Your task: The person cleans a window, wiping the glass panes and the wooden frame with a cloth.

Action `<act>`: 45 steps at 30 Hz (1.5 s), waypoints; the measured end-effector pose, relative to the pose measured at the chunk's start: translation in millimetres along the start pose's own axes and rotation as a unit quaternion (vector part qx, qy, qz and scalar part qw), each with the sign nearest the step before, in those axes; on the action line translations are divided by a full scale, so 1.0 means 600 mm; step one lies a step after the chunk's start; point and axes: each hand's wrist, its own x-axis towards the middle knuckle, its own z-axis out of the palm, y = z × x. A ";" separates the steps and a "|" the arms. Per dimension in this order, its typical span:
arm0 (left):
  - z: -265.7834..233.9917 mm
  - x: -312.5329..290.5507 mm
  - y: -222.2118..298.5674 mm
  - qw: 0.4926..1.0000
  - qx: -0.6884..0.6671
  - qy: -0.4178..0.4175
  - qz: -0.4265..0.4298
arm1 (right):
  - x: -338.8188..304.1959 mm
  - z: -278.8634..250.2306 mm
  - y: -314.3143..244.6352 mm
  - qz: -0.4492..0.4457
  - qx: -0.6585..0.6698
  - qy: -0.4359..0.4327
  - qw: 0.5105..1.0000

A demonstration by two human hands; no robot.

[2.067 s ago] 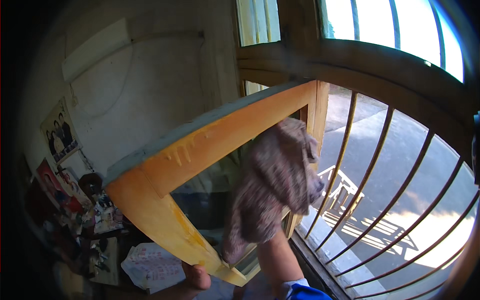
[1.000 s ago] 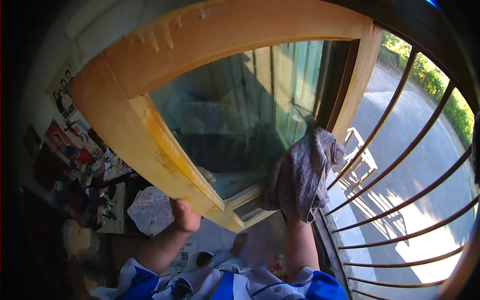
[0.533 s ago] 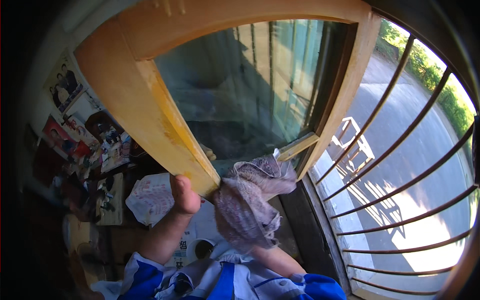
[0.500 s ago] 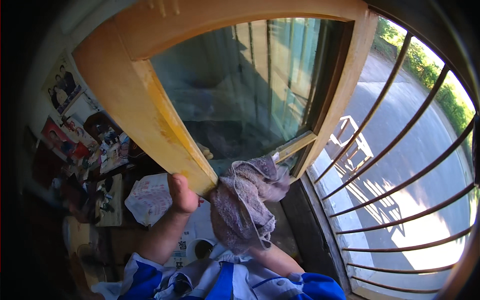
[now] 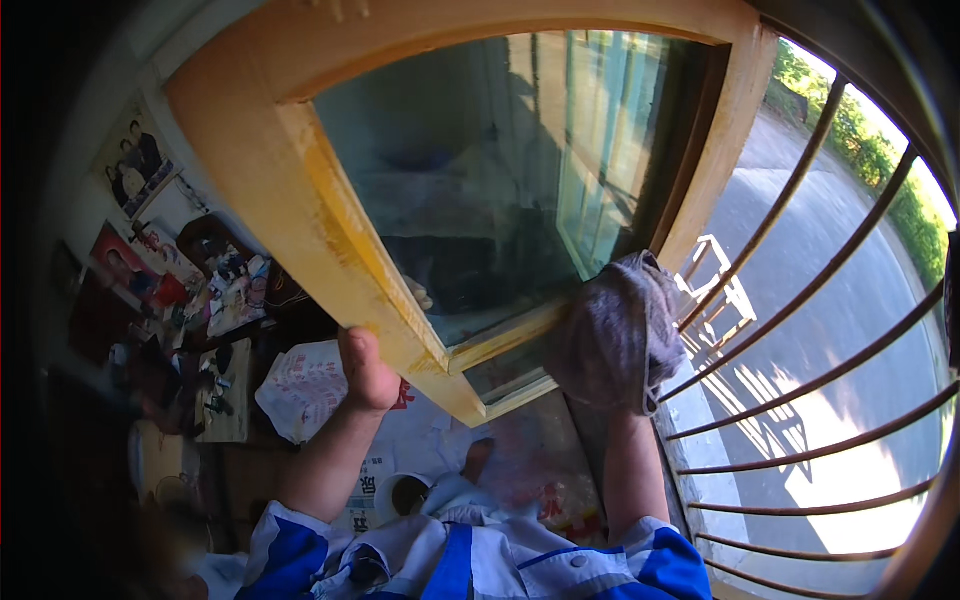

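Gripping the sash: the lower left side of the yellow-orange window sash (image 5: 285,200) is held by the left hand (image 5: 368,372), whose thumb is laid against the near side; the hand appears closed about the wood, though most of its fingers are hidden behind it.
Sash position: it is swung open across the centre of the frame, slanting down to a corner below the middle.
Cloth: a grey-purple cloth (image 5: 622,325), right of centre, is bunched against the lower right part of the sash, and the right end of the crosspiece (image 5: 505,338) is covered by it.
Right hand: it is hidden under the cloth, so whether the fingers are spread or pressed together cannot be told; only the right forearm (image 5: 634,460) is seen below.
Glass: dim reflections and bright vertical strips are shown in the large pane (image 5: 470,190).
Right of the frame: metal bars (image 5: 826,118) are set across the opening; beyond them a pale stand (image 5: 738,300) is placed on sunlit paving, with greenery (image 5: 870,130) at upper right.
Left of the frame: pictures (image 5: 135,160) are hung on the wall, and a white plastic bag (image 5: 298,390) is seen near the left hand.
Lower edge: a blue-and-white shirt (image 5: 500,560) is shown.
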 end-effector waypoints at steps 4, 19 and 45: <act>-0.002 -0.003 -0.012 0.999 -0.020 0.035 -0.015 | -0.013 0.019 -0.037 0.013 0.026 -0.041 0.999; -0.027 0.003 -0.022 0.991 -0.069 0.036 -0.112 | 0.053 0.008 -0.193 0.029 0.076 -0.156 0.984; 0.005 -0.015 0.023 0.996 -0.081 0.021 -0.042 | -0.021 -0.014 -0.160 -0.004 0.093 -0.322 0.942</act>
